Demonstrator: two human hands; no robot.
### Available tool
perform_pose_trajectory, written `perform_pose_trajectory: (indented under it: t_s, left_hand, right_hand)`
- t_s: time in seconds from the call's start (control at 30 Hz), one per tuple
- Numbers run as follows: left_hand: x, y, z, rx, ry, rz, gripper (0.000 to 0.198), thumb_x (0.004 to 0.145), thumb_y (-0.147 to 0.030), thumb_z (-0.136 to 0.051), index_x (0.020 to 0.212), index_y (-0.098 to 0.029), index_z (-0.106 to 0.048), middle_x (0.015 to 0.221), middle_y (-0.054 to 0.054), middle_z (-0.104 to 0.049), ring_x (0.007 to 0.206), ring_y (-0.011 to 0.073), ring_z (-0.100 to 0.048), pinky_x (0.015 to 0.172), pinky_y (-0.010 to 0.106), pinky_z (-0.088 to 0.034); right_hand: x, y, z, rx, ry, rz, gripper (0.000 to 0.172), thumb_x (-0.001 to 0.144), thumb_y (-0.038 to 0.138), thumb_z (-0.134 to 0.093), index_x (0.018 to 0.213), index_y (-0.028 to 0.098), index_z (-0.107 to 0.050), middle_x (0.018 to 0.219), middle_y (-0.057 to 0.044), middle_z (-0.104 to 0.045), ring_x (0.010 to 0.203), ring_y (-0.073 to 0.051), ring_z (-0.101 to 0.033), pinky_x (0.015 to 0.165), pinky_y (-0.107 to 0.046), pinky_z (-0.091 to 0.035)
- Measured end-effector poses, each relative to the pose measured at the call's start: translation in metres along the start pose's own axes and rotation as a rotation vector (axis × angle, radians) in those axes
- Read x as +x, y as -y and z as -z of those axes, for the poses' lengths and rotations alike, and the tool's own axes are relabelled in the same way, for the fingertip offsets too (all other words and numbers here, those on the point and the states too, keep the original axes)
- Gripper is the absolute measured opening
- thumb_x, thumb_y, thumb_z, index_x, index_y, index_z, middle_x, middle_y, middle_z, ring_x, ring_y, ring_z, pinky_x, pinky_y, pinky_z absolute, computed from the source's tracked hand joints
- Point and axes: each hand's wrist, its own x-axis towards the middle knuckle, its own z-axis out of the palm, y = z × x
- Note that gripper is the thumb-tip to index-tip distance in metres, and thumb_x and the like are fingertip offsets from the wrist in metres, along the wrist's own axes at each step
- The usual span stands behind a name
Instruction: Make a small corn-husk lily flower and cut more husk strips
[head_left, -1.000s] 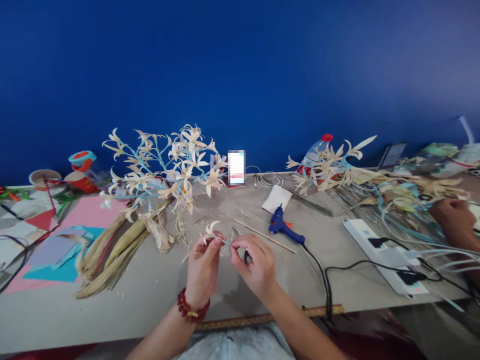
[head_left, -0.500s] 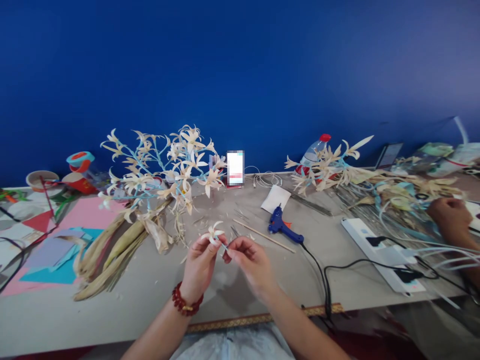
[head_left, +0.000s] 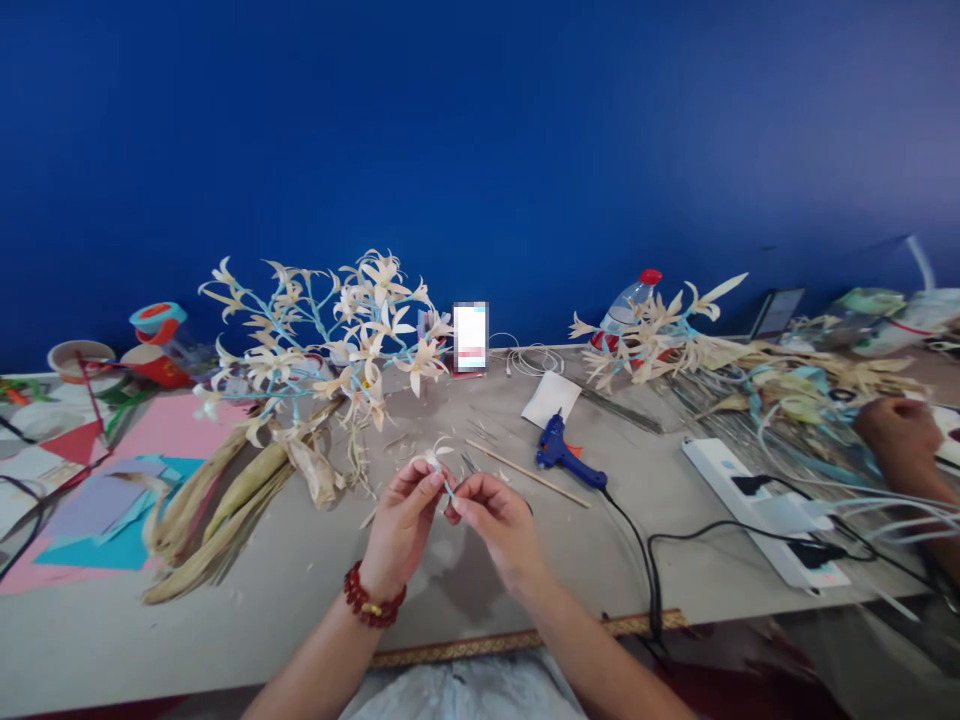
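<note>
Between my two hands is a small cream craft flower (head_left: 441, 450) with a thin pale-blue stem. My left hand (head_left: 407, 508) pinches it just below the petals and wears a red bead bracelet. The fingertips of my right hand (head_left: 501, 522) are closed on the lower end of the stem. Beyond my hands to the left stands a cluster of similar cream flowers (head_left: 382, 280) on pale-blue branches. A blue glue gun (head_left: 562, 455) lies to the right, close to a thin wooden stick (head_left: 529, 472).
Dried corn husks (head_left: 244, 510) and coloured paper (head_left: 172, 430) lie on the left. A white power strip (head_left: 757, 520) with black cables is at right, beside a co-worker's hand (head_left: 896, 435). A phone (head_left: 471, 337) stands at the back, and a second flower bunch (head_left: 660, 340) lies right of it.
The flower has turned in my left fingers, so its petals now face away and more of the blue stem shows. My right hand has hardly moved.
</note>
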Motion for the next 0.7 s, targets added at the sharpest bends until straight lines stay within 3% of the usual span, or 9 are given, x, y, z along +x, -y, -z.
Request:
perform_pose_trajectory:
  t_s: [0.3, 0.7]
  left_hand:
    - [0.002, -0.003, 0.003, 0.078, 0.102, 0.042, 0.008, 0.085, -0.022, -0.062, 0.080, -0.015, -0.065, 0.081, 0.003, -0.062, 0.067, 0.0135, -0.055, 0.056, 0.027, -0.046]
    - [0.006, -0.004, 0.011, 0.052, 0.064, 0.147, 0.012, 0.078, -0.025, -0.071, 0.075, -0.014, -0.066, 0.078, 0.003, -0.064, 0.066, 0.0131, -0.057, 0.058, 0.025, -0.048]
  right_hand:
    - [0.004, -0.003, 0.005, 0.065, 0.027, -0.057, 0.015, 0.071, 0.028, -0.073, 0.070, 0.018, -0.063, 0.063, 0.001, -0.065, 0.063, -0.014, -0.059, 0.067, -0.026, -0.046]
    - [0.008, -0.014, 0.010, 0.215, 0.030, -0.264, 0.017, 0.066, 0.027, -0.078, 0.069, 0.016, -0.065, 0.064, 0.001, -0.065, 0.061, -0.013, -0.059, 0.066, -0.026, -0.047]
